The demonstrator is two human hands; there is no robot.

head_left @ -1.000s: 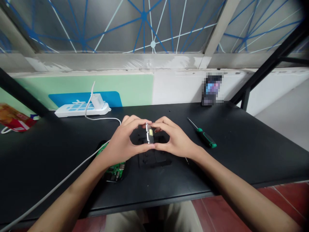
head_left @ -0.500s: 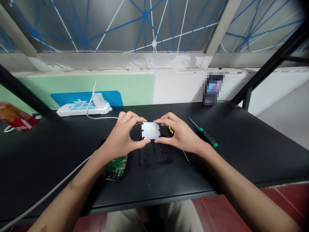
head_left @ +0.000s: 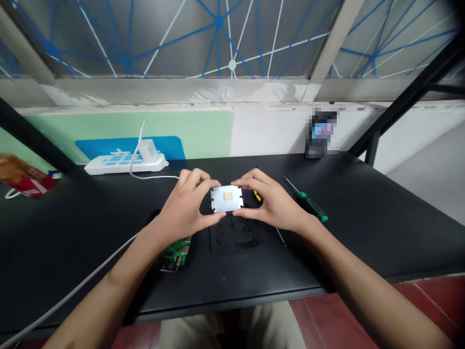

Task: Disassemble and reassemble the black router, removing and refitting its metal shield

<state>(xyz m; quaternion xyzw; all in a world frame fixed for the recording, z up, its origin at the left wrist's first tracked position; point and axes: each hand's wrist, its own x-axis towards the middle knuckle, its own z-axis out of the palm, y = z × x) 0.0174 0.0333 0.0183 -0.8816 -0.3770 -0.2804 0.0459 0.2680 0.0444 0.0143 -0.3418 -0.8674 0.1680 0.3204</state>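
Between both hands, a small silvery metal plate (head_left: 218,202) is held up above the table, its flat face turned to me. Dark notches or clips show along its short sides, and a yellowish square pad (head_left: 228,196) sits near its middle. My left hand (head_left: 189,201) pinches its left end between thumb and fingers. At the right end, my right hand (head_left: 267,196) grips it the same way. Below my left wrist lies a green circuit board (head_left: 174,254) in a dark case, partly covered by the arm. Dark parts (head_left: 236,232), hard to make out, lie under the plate.
A green-handled screwdriver (head_left: 313,207) lies right of my right hand. Partly hidden behind that hand is a yellow-and-black item (head_left: 257,196). A white power strip (head_left: 127,165) with a plugged-in charger (head_left: 148,150) stands at the back left; its cable crosses the table (head_left: 381,228). A red packet (head_left: 27,177) is far left.
The plate has tilted so its face turns more toward me and looks larger and brighter. Both hands keep hold of it, the left fingers shifting slightly.
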